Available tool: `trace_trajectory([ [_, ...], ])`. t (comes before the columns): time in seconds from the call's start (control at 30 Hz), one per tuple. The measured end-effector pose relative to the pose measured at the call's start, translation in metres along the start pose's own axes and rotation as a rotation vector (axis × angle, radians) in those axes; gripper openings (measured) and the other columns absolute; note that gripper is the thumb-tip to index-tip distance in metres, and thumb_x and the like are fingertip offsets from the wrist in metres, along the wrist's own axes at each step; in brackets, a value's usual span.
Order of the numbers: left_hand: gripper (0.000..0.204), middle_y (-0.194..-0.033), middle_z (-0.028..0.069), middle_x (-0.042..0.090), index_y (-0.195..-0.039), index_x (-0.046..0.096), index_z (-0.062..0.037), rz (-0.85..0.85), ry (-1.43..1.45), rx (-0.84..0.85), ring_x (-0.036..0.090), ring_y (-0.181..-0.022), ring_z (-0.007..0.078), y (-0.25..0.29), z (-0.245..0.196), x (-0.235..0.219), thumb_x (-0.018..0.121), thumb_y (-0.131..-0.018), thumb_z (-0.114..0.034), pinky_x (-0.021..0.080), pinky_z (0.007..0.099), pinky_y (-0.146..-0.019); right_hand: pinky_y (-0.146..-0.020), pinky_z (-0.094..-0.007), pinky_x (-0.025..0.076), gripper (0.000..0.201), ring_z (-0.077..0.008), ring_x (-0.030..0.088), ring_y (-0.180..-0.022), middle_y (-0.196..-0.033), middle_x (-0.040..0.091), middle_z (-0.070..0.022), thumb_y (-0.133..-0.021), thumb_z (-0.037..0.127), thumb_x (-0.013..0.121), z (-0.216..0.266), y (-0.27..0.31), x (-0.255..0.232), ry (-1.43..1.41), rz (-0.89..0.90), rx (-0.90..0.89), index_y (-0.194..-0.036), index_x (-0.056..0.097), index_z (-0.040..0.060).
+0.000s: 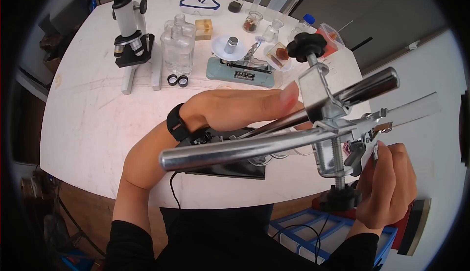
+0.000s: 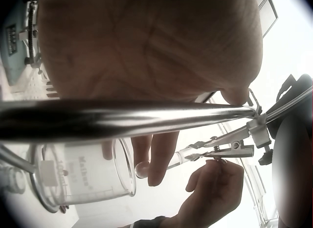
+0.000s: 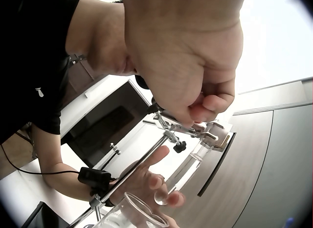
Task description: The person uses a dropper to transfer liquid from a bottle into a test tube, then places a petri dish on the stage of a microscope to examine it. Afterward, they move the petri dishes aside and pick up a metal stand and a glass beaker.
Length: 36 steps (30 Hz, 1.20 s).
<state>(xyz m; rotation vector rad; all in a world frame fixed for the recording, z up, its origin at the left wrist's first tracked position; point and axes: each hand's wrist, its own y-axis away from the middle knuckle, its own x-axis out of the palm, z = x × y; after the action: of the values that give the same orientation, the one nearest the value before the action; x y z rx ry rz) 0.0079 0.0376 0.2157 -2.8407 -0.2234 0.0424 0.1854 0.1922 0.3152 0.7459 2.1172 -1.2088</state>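
In front of me stands a ring stand whose metal rods (image 1: pixel 235 148) cross at a clamp holder (image 1: pixel 316 92) with black knobs. A metal clamp (image 2: pixel 227 145) on it grips a glass test tube (image 3: pixel 188 171) with a rounded bottom. My right hand (image 1: pixel 391 183) pinches the clamp, its fingers curled close by the jaws. My left hand (image 1: pixel 240 108) reaches behind the rods, thumb raised apart. Its straight fingers (image 2: pixel 161 159) lie at the tube's rounded end. Below that end, a glass beaker (image 2: pixel 83 179) sits at the stand; in the head view the rods and hand mostly hide it.
Farther back are a microscope (image 1: pixel 131 38), glass bottles (image 1: pixel 178 48), a balance (image 1: pixel 240 73) with a metal weight (image 1: pixel 231 45) on its pan, safety goggles (image 1: pixel 199 4) and a blue-capped bottle (image 1: pixel 302 25). The stand's black base (image 1: pixel 230 171) lies near the front edge. A blue frame (image 1: pixel 313 227) stands below.
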Motion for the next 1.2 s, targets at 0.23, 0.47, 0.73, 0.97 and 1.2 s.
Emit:
trace_trajectory([
  [0.23,0.081,-0.122,0.013,0.058,-0.12,0.059,0.0009,-0.009,0.046,0.039,0.051,-0.112,0.0199,-0.002,0.0,0.002,0.015,-0.099,-0.063,0.034,0.0302,-0.104,-0.045,-0.0286,0.038,0.041,-0.023,0.05,-0.054,-0.067,0.052,-0.0132,-0.063,-0.011,0.067,-0.001,0.0,0.0,0.007,0.012,0.019,-0.103,0.058,-0.0092],
  [0.47,0.08,-0.122,0.0128,0.058,-0.12,0.059,0.0017,-0.009,0.061,0.081,0.051,-0.112,0.0198,-0.002,0.003,0.003,0.015,-0.1,-0.062,0.034,0.0302,-0.104,-0.049,-0.0303,0.039,0.039,-0.0233,0.052,-0.054,-0.064,0.051,-0.0109,-0.059,-0.001,0.079,-0.014,0.009,-0.002,-0.28,0.035,0.14,-0.09,0.055,-0.0005],
  [0.73,0.079,-0.121,0.013,0.058,-0.119,0.059,0.0023,0.018,0.051,0.139,0.051,-0.111,0.0208,-0.007,0.008,0.0,0.015,-0.1,-0.061,0.034,0.0309,-0.104,-0.073,-0.0284,0.045,0.033,-0.0187,0.054,-0.078,-0.086,0.055,-0.0105,-0.071,0.001,0.071,-0.039,0.035,0.027,-0.854,-0.178,0.539,-0.095,0.048,0.0005],
  [0.97,0.078,-0.12,0.0131,0.058,-0.119,0.059,0.0029,0.058,0.042,0.183,0.051,-0.11,0.0217,-0.009,0.013,-0.003,0.015,-0.101,-0.06,0.034,0.0315,-0.103,-0.081,-0.0359,0.05,0.059,-0.0273,0.062,-0.091,-0.097,0.059,-0.0171,-0.071,0.003,0.069,-0.034,0.028,0.05,-1.083,-0.201,0.55,-0.123,0.042,-0.006],
  [1.2,0.078,-0.119,0.0132,0.058,-0.118,0.059,0.0034,0.088,0.035,0.233,0.051,-0.11,0.0225,-0.012,0.019,-0.007,0.015,-0.101,-0.059,0.034,0.0321,-0.103,-0.08,-0.0388,0.051,0.064,-0.03,0.064,-0.088,-0.09,0.061,-0.0174,-0.072,0.004,0.068,-0.031,0.026,0.051,-1.067,-0.189,0.564,-0.129,0.039,-0.0077],
])
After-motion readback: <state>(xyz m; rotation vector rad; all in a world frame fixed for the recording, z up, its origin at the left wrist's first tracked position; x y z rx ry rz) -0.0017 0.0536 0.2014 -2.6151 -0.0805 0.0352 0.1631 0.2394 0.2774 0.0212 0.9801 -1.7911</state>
